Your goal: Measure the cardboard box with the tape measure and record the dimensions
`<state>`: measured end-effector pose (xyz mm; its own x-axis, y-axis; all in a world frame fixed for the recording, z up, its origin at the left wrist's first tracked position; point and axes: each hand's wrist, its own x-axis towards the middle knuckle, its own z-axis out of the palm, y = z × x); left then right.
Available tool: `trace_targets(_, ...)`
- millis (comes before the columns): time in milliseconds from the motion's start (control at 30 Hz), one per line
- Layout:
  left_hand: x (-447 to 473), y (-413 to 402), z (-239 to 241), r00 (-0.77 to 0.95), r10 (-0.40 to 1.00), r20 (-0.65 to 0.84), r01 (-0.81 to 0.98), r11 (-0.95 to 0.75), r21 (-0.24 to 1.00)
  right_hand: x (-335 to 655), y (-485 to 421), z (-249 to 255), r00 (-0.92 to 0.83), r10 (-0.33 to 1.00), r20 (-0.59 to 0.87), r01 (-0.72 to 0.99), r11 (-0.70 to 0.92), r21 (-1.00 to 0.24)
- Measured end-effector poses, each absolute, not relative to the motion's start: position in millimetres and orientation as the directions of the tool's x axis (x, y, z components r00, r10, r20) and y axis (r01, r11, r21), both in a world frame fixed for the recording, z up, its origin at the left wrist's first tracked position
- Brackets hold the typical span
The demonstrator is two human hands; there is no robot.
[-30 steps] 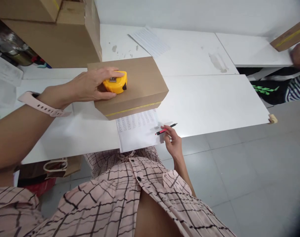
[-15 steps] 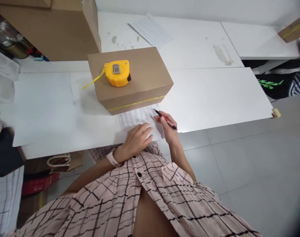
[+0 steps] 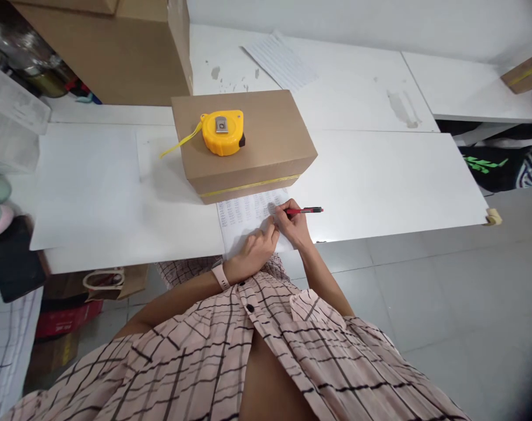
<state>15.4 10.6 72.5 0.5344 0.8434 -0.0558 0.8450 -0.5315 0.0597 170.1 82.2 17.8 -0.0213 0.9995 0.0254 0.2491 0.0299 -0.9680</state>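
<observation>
A printed sheet (image 3: 244, 219) lies at the white table's (image 3: 380, 175) front edge, partly under a closed brown cardboard box (image 3: 257, 140). My left hand (image 3: 255, 251) rests flat on the sheet with its fingers stretched out. My right hand (image 3: 294, 225) is closed on a red and black pen (image 3: 304, 210), whose tip touches the sheet near the box. A yellow tape measure (image 3: 223, 133) sits on top of the box, a short length of tape sticking out to the left.
A large cardboard box (image 3: 117, 52) stands at the back left, and another printed sheet (image 3: 281, 61) lies behind the small box. At the far right another person's arm reaches a taped box (image 3: 524, 71) on a second table. Bags sit under the table.
My left hand let go of the tape measure, left it on the box and came down onto the sheet. My right hand brought the pen tip onto the paper.
</observation>
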Motion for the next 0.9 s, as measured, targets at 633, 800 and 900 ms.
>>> trace_targets(633, 16, 12, 47, 0.553, 0.825, -0.121, 0.833, -0.545, 0.09, 167, 86, 10, 0.03, 0.996, 0.079, 0.347, 0.064, -0.936)
trace_targets(800, 14, 12, 51, 0.555, 0.824, -0.109, 0.831, -0.546, 0.107, 169, 86, 7, 0.025, 0.996, 0.088, 0.365, 0.073, -0.928)
trace_targets(900, 13, 12, 55, 0.563, 0.821, -0.09, 0.826, -0.556, 0.094, 168, 85, 8, 0.027, 0.996, 0.087, 0.366, 0.071, -0.928)
